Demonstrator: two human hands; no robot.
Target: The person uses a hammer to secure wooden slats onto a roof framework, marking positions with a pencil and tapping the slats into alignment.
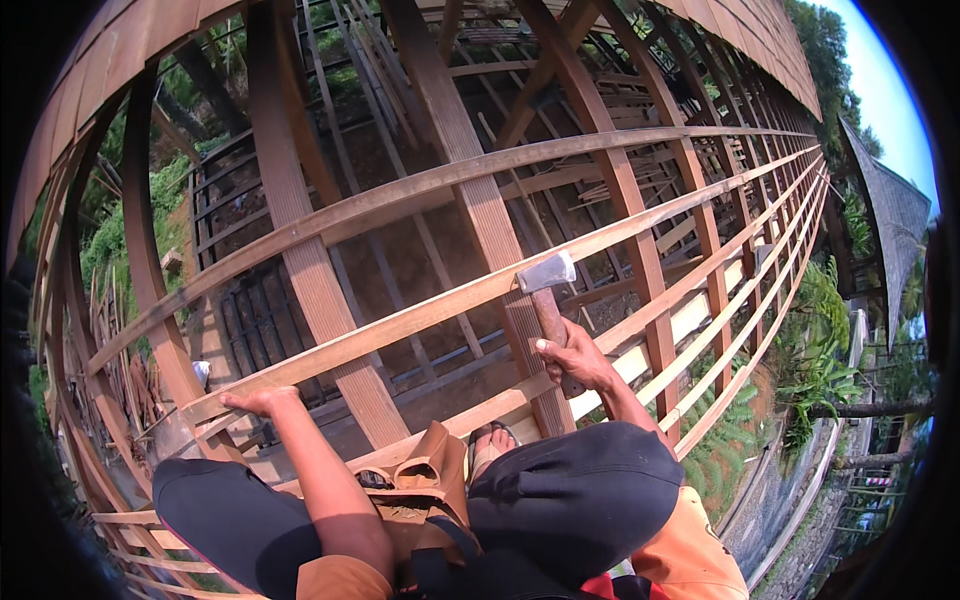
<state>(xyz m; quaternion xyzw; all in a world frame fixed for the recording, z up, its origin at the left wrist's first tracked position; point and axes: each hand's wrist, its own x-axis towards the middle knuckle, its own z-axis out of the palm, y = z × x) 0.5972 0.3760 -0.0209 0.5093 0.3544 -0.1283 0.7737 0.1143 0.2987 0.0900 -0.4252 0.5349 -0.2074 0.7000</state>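
My right hand (575, 358) is wrapped round the brown wooden handle (548, 318) of a hatchet. Its grey metal head (546, 272) is at a long wooden batten (420, 318), where that batten crosses a grooved rafter (497, 235). I cannot tell whether head and batten touch. Further left, my left hand (262, 400) grips the same batten near its left end, the fingers partly hidden. No nail can be made out. A brown leather tool pouch (430, 470) hangs between my knees, and a sandalled foot (490, 445) is by the rafter.
Several rafters and parallel battens (740, 235) make an open roof frame, with deep gaps between them. Wooden shingles (745, 40) cover the far part. Ground with stacked timber lies below. Plants (820, 360) and a stony path (800, 500) are down on the right.
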